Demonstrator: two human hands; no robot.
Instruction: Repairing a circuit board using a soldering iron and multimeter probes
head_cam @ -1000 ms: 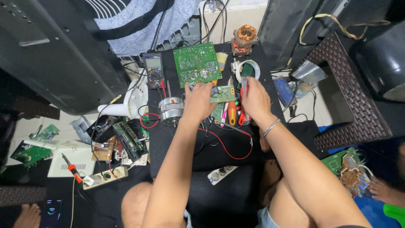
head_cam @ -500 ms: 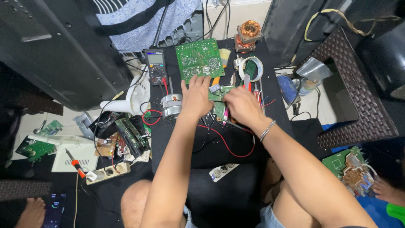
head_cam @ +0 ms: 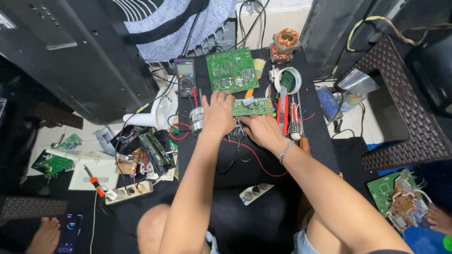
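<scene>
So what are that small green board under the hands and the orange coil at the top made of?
Small board: looks like rigid fibreglass laminate with a matte green coating, studded with tiny components; the left hand and right hand touch it. Coil: seemingly bare copper wire, shiny orange windings on a darker, probably metal core.

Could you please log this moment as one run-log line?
left hand: on small green circuit board | right hand: below board, over red wire | large circuit board: behind

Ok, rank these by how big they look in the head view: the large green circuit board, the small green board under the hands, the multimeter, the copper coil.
1. large green circuit board
2. small green board, partly covered by the left hand, and multimeter: too alike to rank
3. copper coil
</scene>
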